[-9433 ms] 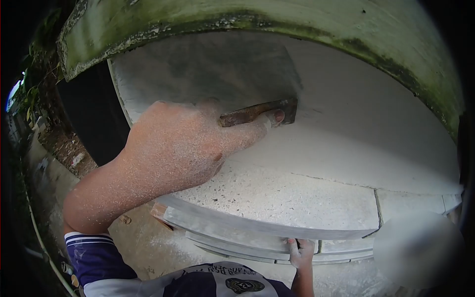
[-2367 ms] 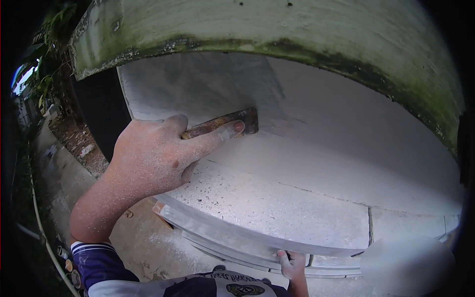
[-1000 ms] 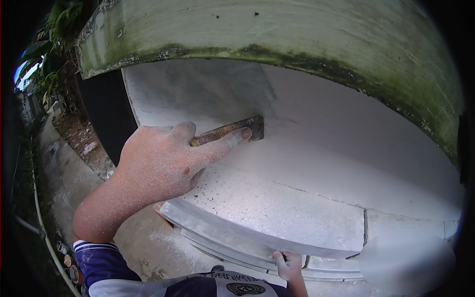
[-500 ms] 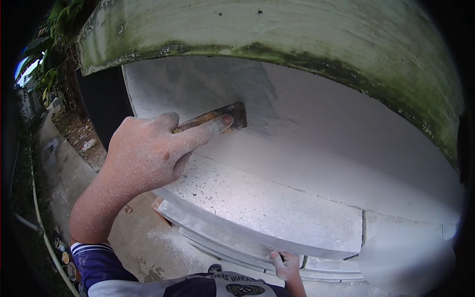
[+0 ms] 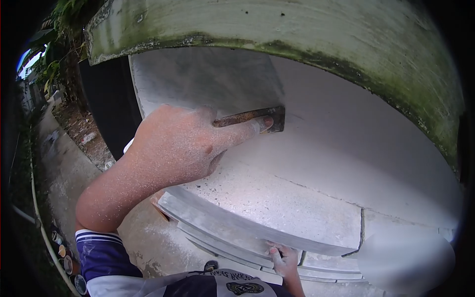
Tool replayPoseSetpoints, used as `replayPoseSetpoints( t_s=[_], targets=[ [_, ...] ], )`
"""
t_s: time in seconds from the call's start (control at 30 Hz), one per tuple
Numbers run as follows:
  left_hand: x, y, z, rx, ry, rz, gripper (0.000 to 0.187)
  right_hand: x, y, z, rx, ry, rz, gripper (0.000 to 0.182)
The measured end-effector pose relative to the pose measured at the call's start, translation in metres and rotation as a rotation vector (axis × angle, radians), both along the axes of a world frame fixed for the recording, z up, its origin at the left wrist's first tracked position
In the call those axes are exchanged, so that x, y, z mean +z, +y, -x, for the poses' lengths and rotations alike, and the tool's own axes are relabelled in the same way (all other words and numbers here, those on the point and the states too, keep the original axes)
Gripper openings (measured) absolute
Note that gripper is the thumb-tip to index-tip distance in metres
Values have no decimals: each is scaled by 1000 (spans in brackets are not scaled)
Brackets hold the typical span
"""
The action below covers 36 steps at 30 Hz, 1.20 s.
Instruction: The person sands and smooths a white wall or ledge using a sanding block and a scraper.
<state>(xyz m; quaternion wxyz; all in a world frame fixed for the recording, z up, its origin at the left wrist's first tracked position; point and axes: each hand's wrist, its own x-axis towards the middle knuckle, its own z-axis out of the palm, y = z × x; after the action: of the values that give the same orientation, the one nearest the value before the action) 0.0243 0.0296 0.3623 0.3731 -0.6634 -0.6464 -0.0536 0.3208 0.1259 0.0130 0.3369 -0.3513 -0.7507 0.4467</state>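
My left hand (image 5: 178, 141), dusted with white powder, is closed round a worn putty knife (image 5: 250, 115), one finger pressed along its blade. The blade lies against the white wall (image 5: 341, 133), at the right end of a grey, smeared patch (image 5: 208, 79). Low in the view, my right hand (image 5: 284, 261) is closed near the lower edge of the pale ledge (image 5: 277, 213). A small dark part shows between its fingers, but I cannot make out what it is.
A mossy concrete overhang (image 5: 277, 27) curves above the wall. Below the ledge are stepped slabs (image 5: 222, 247). A dark panel (image 5: 106, 104) stands at the left, beside a concrete path (image 5: 74, 163). Several containers (image 5: 69, 265) sit at the lower left near a pipe (image 5: 42, 218).
My left hand and the putty knife have moved right along the wall. The grey patch now reaches farther right behind the blade. My right hand stays by the ledge.
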Motion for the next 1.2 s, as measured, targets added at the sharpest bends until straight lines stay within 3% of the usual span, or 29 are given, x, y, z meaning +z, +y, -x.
replayPoseSetpoints(
  t_s=[0.13,0.23,0.37,0.53,0.63,0.73,0.83,0.93,1.13,1.2],
  targets=[
    [-4,-6,4,2,-24,0,61,5,-1,4,14,21,62,21],
    [-3,-14,18,111,-28,-66,61,-9,8,4,56,74,-264,30],
    [0,3,-1,-53,21,-30,62,0,2,-2,47,-19,-129,30],
    [-2,-6,-1,43,-40,17,63,-1,2,7,37,140,-149,29],
    [-1,-10,7,87,-16,-6,64,-4,4,1,41,23,-178,28],
    [3,2,-6,37,13,-6,62,-4,5,3,58,90,-271,26],
    [0,1,-8,12,0,16,60,6,-2,4,53,88,-30,21],
    [-5,-8,1,51,-27,11,60,11,-1,6,69,108,-153,21],
    [3,2,-10,23,-10,1,58,6,-1,2,51,53,-85,28],
    [4,1,-12,1,-3,2,56,4,2,4,60,84,-169,28]
  ],
)
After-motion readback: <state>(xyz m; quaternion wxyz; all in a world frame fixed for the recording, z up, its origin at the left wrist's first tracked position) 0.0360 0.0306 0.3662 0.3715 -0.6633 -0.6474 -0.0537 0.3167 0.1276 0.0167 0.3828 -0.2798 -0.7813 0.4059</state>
